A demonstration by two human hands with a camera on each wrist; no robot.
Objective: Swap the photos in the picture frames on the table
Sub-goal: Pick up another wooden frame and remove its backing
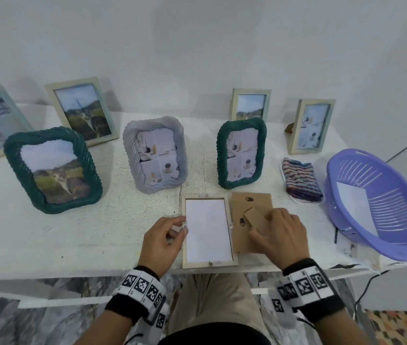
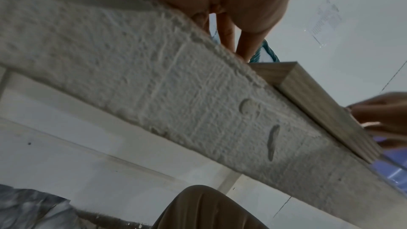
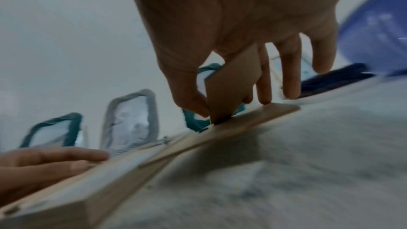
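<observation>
Colours and patterns on the white table

Two dark green frames and one pale grey frame, all rope-twist ribbed; four pale cream-wood frames at back, one with a blue-tinted edge. Open frame light wood with a plain white sheet inside; backing board brown. Basket lilac, slotted. Cloth striped red, blue and white. Wristbands black with black-and-white square markers.

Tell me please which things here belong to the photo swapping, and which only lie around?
In the job:
open frame, face down
brown backing board
left hand
right hand
standing frames, e.g. grey one

Lying about:
striped cloth
purple basket
</observation>
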